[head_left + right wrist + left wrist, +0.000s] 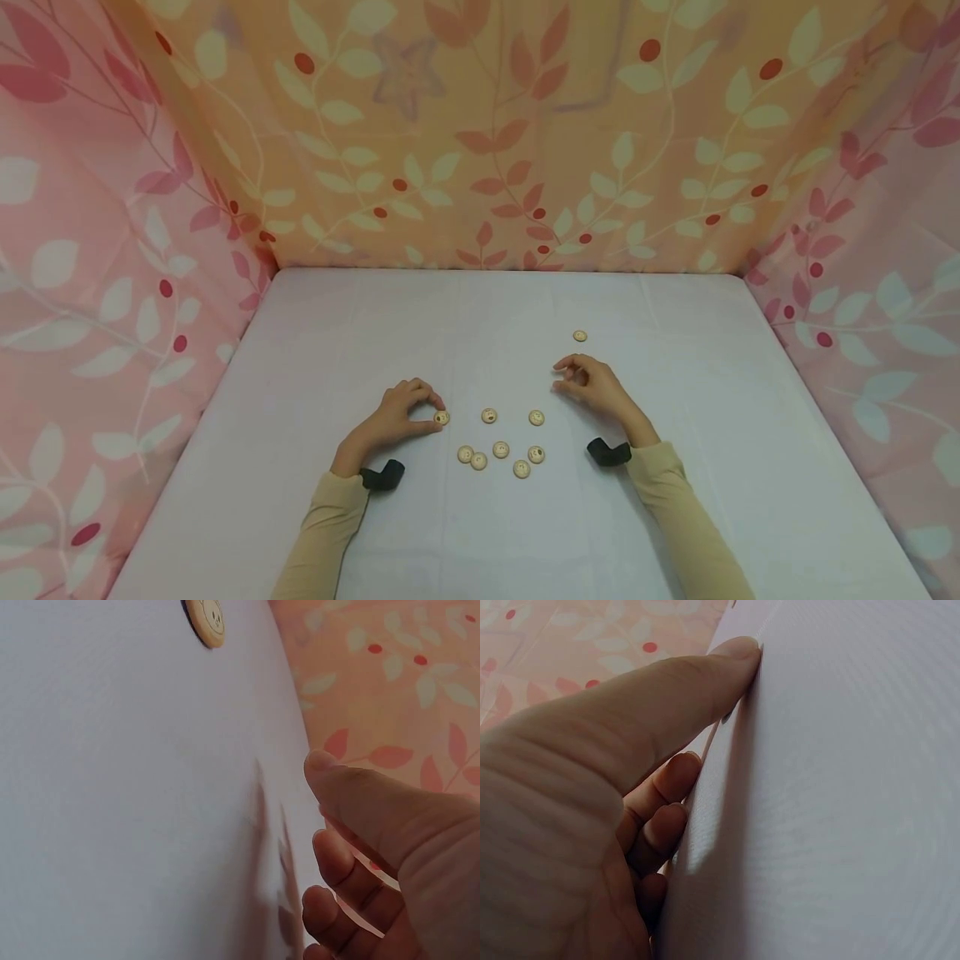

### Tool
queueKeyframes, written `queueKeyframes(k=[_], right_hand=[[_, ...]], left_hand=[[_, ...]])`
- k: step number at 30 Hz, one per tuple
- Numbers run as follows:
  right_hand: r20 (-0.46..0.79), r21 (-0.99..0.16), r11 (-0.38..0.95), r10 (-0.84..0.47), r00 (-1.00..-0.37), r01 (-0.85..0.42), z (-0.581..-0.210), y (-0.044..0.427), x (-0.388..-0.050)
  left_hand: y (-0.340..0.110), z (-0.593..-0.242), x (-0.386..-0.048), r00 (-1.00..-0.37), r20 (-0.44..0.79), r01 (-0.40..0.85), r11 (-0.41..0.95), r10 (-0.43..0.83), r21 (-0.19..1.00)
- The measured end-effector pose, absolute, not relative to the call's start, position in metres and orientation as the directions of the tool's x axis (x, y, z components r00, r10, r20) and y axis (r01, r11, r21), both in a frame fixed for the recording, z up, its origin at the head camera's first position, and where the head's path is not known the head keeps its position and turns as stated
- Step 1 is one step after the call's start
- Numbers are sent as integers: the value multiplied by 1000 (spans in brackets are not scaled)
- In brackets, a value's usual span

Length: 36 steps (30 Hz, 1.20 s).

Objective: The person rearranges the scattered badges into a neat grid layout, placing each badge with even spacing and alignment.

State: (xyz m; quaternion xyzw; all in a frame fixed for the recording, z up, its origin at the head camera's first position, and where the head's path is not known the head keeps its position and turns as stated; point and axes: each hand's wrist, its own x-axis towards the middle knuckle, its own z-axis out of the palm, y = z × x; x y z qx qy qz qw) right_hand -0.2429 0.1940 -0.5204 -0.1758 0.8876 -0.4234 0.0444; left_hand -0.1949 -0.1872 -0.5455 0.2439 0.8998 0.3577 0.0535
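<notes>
My left hand (397, 417) rests low over the white tabletop, its thumb and forefinger pinching a small round wooden disc (442, 417) at the rim. In the left wrist view the thumb (682, 690) lies against the cloth and hides that disc. Holding nothing, my right hand (592, 385) hovers above the table with its fingers loosely bent and apart from the thumb. Beyond it lies a single wooden disc (580, 336). Between the hands are a wooden disc (489, 415) and another wooden disc (536, 417). A disc in the right wrist view (212, 619) bears a drawn face.
Closer to the front, several more discs lie loosely grouped, among them one disc (501, 450) and a pair touching, with a left disc (465, 454). White cloth (225, 500) covers the table. Floral curtains (487, 142) enclose its back and sides.
</notes>
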Motion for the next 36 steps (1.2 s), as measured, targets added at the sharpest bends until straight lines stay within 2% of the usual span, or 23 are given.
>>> queueKeyframes(k=[16, 27, 36], right_hand=[[66, -776, 516, -507, -860, -363, -526, 178, -220], [106, -692, 536, -587, -802, -484, -528, 173, -212], [84, -639, 580, -600, -795, -505, -529, 171, -209]], left_hand=[[-189, -543, -196, -870, 84, 408, 614, 485, 676], [-189, -544, -197, -877, 64, 384, 616, 475, 688], [-187, -544, -194, -881, 60, 375, 616, 469, 693]])
